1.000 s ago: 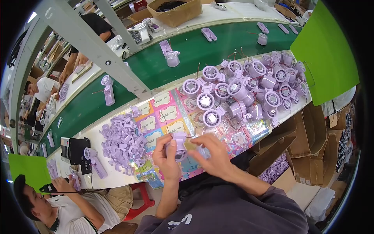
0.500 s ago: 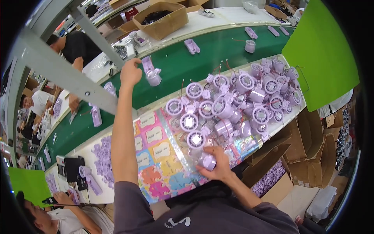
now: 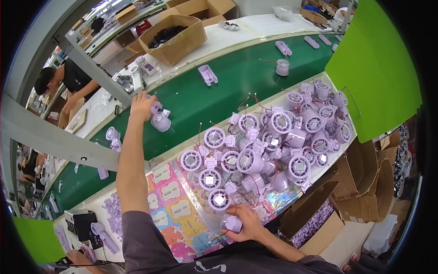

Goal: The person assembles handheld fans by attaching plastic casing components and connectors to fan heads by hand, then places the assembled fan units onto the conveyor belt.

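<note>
My left hand (image 3: pixel 142 108) reaches over the green belt, fingers closed round a lilac handle shell (image 3: pixel 156 107), partly hidden by the hand. A round lilac fan housing (image 3: pixel 161 123) lies against that shell on the belt. Low in front of me, my right hand (image 3: pixel 249 223) grips another cup-shaped lilac fan housing (image 3: pixel 232 223) with a clear rim, and a thin wire trails from it. Just beyond this hand spreads a heap of similar lilac fan housings (image 3: pixel 246 160) with red wires, on a table covered by a colourful patterned sheet (image 3: pixel 180 208).
Lilac shells (image 3: pixel 208 75) and a wired housing (image 3: pixel 282 68) sit along the green belt (image 3: pixel 182 102). A grey metal post (image 3: pixel 59 137) stands left of my arm. Bright green panel (image 3: pixel 372 68) at right; cardboard boxes (image 3: pixel 360 178) below it. Co-workers sit at left.
My left hand has closed over the handle shell whose end it was beside. The right hand still holds its housing, now turned differently. The whole view has shifted.
</note>
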The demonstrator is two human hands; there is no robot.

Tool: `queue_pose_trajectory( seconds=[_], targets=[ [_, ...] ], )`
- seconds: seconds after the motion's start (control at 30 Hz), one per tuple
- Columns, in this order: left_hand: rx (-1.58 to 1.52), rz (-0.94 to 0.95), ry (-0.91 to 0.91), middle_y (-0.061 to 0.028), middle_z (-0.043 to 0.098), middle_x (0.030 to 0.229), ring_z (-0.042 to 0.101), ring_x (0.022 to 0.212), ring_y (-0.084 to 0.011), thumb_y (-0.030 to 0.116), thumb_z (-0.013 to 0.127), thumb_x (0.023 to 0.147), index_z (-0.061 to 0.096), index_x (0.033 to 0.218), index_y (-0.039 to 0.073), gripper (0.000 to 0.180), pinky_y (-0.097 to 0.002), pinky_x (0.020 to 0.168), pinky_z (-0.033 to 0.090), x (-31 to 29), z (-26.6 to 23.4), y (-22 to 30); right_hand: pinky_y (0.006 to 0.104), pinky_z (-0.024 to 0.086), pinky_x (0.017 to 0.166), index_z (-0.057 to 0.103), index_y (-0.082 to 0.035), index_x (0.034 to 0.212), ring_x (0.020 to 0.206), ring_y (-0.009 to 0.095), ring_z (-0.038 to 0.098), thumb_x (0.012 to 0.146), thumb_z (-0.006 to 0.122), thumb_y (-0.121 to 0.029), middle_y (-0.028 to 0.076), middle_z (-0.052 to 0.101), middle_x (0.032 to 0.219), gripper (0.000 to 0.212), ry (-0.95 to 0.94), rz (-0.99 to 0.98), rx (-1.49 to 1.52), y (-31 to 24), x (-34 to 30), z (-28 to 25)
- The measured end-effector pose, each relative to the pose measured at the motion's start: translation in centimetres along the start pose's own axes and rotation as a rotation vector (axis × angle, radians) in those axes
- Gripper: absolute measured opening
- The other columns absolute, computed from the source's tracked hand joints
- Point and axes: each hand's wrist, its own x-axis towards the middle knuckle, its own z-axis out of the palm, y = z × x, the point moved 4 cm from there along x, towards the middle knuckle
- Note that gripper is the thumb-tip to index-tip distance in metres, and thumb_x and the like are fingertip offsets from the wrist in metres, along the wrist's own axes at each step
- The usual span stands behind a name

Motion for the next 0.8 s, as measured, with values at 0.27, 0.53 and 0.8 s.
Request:
queue_pose_trajectory(
  seconds=[0.27, 0.53, 0.8],
  targets=[
    [-0.149, -0.082, 0.168, -0.0215, 0.068, 0.11, 0.069, 0.101, -0.0388, 0.029, 0.078, 0.072, 0.058, 0.113, 0.0, 0.054, -0.0487, 0.088, 0.057, -2.5, -8.8, 0.3, 0.04, 0.054, 0.083, 0.058, -0.002, 0.115, 0.094, 0.036, 0.067, 0.069, 0.09, -0.025, 0.019, 0.065, 0.107, 0.061, 0.026, 0.005, 0.091, 0.0, 0.3, 0.2],
    [-0.461, 0.168, 0.082, -0.0225, 0.067, 0.096, 0.067, 0.094, -0.0375, 0.039, 0.078, 0.065, 0.061, 0.11, 0.008, 0.057, -0.0489, 0.082, 0.053, -13.5, -17.7, 11.1, 0.0407, 0.053, 0.081, 0.055, -0.003, 0.117, 0.096, 0.037, 0.061, 0.069, 0.089, -0.022, 0.019, 0.055, 0.113, 0.063, 0.201, -0.092, 0.069, -0.3, -0.7, -0.4],
    [-1.16, 0.557, -0.168, -0.0168, 0.07, 0.112, 0.068, 0.104, -0.0337, 0.019, 0.08, 0.066, 0.066, 0.124, 0.006, 0.061, -0.0389, 0.095, 0.052, -27.0, -19.2, 15.6, 0.0411, 0.056, 0.075, 0.053, -0.004, 0.121, 0.093, 0.037, 0.067, 0.063, 0.092, -0.02, 0.02, 0.063, 0.113, 0.071, 0.194, -0.263, -0.163, -7.0, 3.0, -6.7]
  ],
)
